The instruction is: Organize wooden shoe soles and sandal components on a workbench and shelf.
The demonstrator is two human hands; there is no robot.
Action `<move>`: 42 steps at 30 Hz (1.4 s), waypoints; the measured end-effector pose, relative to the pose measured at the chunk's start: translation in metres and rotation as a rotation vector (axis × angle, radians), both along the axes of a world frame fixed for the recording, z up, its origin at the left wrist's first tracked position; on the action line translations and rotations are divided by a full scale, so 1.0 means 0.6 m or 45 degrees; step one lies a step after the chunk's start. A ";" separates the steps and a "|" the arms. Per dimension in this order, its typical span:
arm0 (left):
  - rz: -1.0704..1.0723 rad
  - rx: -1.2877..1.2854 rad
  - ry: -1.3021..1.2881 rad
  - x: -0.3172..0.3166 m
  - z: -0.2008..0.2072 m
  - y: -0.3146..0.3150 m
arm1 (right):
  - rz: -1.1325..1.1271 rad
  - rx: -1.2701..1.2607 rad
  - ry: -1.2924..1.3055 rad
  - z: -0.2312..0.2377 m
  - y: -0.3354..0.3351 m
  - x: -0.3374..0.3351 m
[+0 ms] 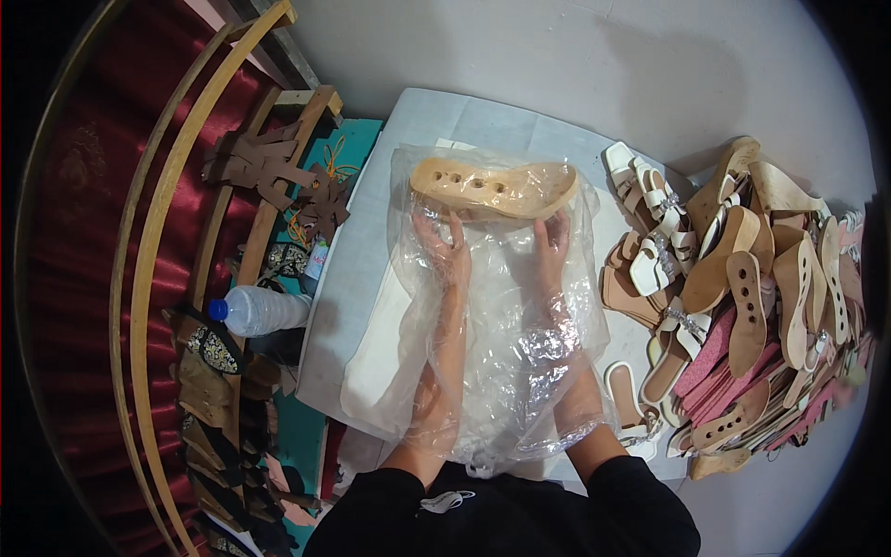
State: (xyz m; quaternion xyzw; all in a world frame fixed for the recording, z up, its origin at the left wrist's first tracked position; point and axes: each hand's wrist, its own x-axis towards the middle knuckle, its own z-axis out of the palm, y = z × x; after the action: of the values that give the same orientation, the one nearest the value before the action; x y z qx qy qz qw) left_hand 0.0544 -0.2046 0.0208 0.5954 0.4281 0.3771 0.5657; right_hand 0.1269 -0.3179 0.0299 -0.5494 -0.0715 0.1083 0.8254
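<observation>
A pale wooden wedge shoe sole (492,188) with several round holes along its side lies crosswise at the far end of a clear plastic bag (501,371). Both of my forearms reach into the bag from its near side, so the film covers my hands. At the sole's near edge, my left hand (444,249) has its fingers bent against the left half. My right hand (551,243) grips the right end, fingertips at the edge. Film glare and the sole itself partly hide the fingers. Beneath the bag, a white sheet (376,357) lies on the pale-covered table (348,306).
White strappy sandals (654,265), wooden soles (745,311) and pink strips (710,362) crowd the right side by the wall. At left stand a wooden rack (148,241) with brown cut pieces (255,167) and a clear bottle (264,311) with a blue cap.
</observation>
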 end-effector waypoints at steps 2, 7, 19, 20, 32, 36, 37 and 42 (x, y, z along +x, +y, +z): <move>-0.045 0.313 -0.016 -0.013 -0.029 0.009 | -0.015 -0.035 0.047 0.007 0.008 -0.003; -0.236 0.220 -0.192 -0.018 -0.011 0.000 | 0.012 0.133 0.134 0.031 0.011 0.003; -0.603 0.497 -0.018 -0.009 0.009 0.030 | 0.005 -0.332 -0.249 -0.015 0.010 0.025; -0.639 0.518 -0.010 -0.003 0.009 0.032 | -0.003 -0.337 -0.250 -0.019 0.007 0.029; -0.418 0.294 0.010 0.025 -0.026 0.048 | 0.244 -0.715 -0.115 0.012 -0.006 0.042; -0.348 0.238 0.011 0.028 -0.014 0.049 | 0.287 -0.670 -0.035 0.024 -0.007 0.049; -0.361 0.175 -0.012 0.030 -0.001 0.044 | 0.283 -0.640 0.013 0.029 -0.007 0.051; -0.336 0.134 0.149 0.042 0.018 0.047 | 0.186 -0.706 0.093 0.053 0.029 0.044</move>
State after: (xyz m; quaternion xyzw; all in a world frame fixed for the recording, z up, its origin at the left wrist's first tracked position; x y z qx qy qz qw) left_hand 0.0797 -0.1762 0.0318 0.6963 0.3580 0.2863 0.5524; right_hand 0.1533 -0.3005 0.0619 -0.7432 -0.0490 0.2027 0.6357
